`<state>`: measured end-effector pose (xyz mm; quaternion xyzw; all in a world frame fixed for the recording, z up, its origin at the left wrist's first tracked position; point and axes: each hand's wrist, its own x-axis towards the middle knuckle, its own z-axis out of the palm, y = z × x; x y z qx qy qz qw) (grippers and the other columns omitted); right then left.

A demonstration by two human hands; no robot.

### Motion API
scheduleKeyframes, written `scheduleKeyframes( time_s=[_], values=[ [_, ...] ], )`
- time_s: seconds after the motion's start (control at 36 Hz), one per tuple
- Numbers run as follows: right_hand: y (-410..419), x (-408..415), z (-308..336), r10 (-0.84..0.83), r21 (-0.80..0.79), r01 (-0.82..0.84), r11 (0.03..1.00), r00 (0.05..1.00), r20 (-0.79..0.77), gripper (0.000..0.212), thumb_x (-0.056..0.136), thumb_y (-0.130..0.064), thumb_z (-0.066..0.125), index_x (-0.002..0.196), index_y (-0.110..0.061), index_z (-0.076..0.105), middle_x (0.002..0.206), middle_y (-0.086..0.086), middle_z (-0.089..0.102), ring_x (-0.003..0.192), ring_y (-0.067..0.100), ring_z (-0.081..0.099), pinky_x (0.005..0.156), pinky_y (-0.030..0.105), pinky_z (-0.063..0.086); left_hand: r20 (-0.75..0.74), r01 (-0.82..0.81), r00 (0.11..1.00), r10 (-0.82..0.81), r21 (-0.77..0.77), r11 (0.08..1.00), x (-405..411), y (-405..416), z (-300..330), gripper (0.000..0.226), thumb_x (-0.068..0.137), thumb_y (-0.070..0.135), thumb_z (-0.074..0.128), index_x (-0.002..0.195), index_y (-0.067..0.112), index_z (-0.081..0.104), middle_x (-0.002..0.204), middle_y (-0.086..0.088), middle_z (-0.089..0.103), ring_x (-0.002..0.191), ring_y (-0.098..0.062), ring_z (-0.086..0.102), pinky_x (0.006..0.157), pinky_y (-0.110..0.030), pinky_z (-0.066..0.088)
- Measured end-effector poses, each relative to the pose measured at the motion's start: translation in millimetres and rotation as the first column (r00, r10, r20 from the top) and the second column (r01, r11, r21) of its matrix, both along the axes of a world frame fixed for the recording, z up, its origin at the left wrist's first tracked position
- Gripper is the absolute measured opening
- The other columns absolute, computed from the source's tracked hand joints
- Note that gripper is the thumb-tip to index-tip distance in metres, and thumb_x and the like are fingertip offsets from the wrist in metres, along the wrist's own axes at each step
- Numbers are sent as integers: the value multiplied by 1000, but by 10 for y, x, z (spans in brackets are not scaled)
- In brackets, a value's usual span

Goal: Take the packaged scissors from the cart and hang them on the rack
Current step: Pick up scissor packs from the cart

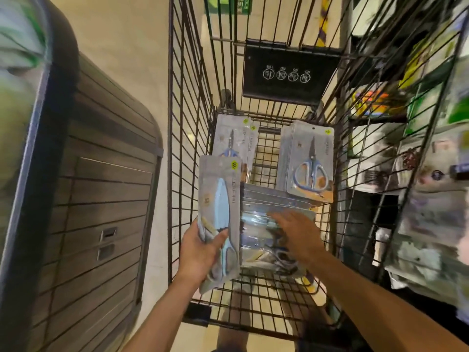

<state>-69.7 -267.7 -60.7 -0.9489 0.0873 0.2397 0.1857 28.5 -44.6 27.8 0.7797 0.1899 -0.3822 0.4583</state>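
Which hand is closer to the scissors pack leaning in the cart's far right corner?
Right. The right hand reaches just below that leaning pack; the left hand grips another pack farther left.

Both forearms are bare to the frame's edge, the left hand (200,252) and right hand (297,231) ungloved.

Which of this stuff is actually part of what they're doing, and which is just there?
Part of the job: held scissors pack, left hand, right hand, packs in the cart, wire cart.

Just there: black warning sign, ribbed bin, shelf goods.

A dark slatted bin (101,189) stands left; blurred stocked shelves (418,174) right.
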Motion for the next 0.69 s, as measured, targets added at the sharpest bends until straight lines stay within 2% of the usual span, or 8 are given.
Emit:
scheduleKeyframes(
  time_s=[0.11, 0.19, 0.28, 0.33, 0.39, 0.44, 0.64, 0.69],
  values=[
    [-60, -75, 247, -205, 141, 197, 970, 978, 44, 63, 87, -27, 78, 145, -30, 53, 132, -3, 67, 110, 23, 67, 90, 36, 54, 13, 20, 1000, -20, -20, 1000, 26, 20, 197, 47, 88, 17, 80, 129, 25, 59, 116, 1, 74, 109, -21, 72, 78, -31, 64],
    [-74, -133, 559, -445, 311, 415, 855, 895, 30, 69, 87, -24, 78, 148, -35, 49, 121, -1, 71, 100, 22, 70, 81, 29, 55, 63, 20, 998, -18, -25, 999, 75, 4, 449, 51, 86, 19, 83, 131, 27, 58, 118, -1, 74, 110, -24, 72, 89, -45, 63],
    [-96, -148, 918, -611, 479, 554, 681, 790, -45, 85, 85, -24, 82, 153, -46, 36, 129, -8, 64, 106, 15, 67, 74, 8, 50, 125, 16, 992, -9, -55, 998, 130, -13, 750, 54, 85, 15, 85, 131, 24, 58, 120, -2, 74, 111, -24, 72, 98, -53, 58],
    [-109, -135, 1144, -666, 554, 577, 600, 744, -54, 91, 84, -19, 84, 157, -39, 32, 137, -3, 60, 117, 19, 64, 82, 11, 54, 179, 28, 984, -12, -88, 996, 169, -28, 937, 51, 85, 15, 85, 126, 27, 58, 118, 0, 74, 109, -21, 72, 99, -53, 58],
    [-125, -147, 1497, -708, 617, 583, 528, 704, -60, 92, 84, -15, 84, 158, -33, 33, 149, -1, 50, 133, 21, 54, 104, 32, 53, 260, 59, 965, -27, -117, 991, 207, -43, 1233, 49, 85, 15, 86, 118, 37, 58, 115, 5, 74, 106, -13, 72, 98, -45, 59],
    [-136, -188, 1834, -741, 656, 575, 489, 670, -35, 86, 84, -14, 84, 155, -29, 37, 156, -2, 42, 143, 23, 44, 115, 42, 44, 315, 88, 948, -35, -154, 984, 236, -38, 1512, 57, 84, 15, 86, 116, 51, 55, 117, 10, 73, 105, -7, 72, 95, -33, 60],
    [-146, -521, 2754, -858, 750, 540, 382, 508, 71, 94, 82, -13, 85, 157, -27, 30, 158, -5, 41, 141, 12, 46, 115, 39, 43, 388, 175, 919, -73, -236, 956, 231, 105, 2202, 68, 81, 28, 88, 135, 43, 49, 122, 16, 70, 108, -7, 70, 95, -37, 58],
    [-105, -662, 2932, -879, 776, 512, 368, 463, 112, 91, 83, -6, 83, 154, -32, 32, 156, -10, 42, 140, 2, 45, 114, 27, 41, 404, 221, 908, -109, -244, 944, 199, 152, 2349, 76, 79, 33, 88, 139, 48, 43, 128, 17, 66, 114, -8, 68, 98, -38, 56]
  ],
)
